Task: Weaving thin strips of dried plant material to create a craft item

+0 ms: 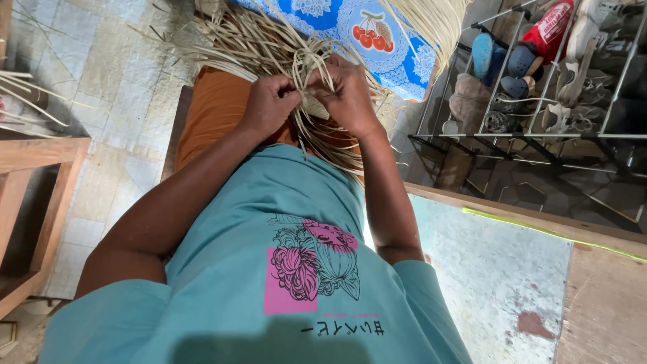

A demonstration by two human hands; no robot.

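Observation:
My left hand (269, 101) and my right hand (347, 98) meet over my lap, both pinching pale dried leaf strips (256, 44). Between the fingers sits a small woven patch (315, 108) where the strips cross. Long loose strips fan out from it, away from me toward the top of the view, and more hang down over my orange trousers (212, 114). My teal printed shirt (269, 269) fills the lower part of the view.
A metal shoe rack (539, 135) with sandals and shoes stands at the right. A blue patterned cloth (377, 34) lies ahead. A wooden frame (40, 175) is at the left, a worn board surface (499, 269) at my right side, tiled floor (114, 94) underneath.

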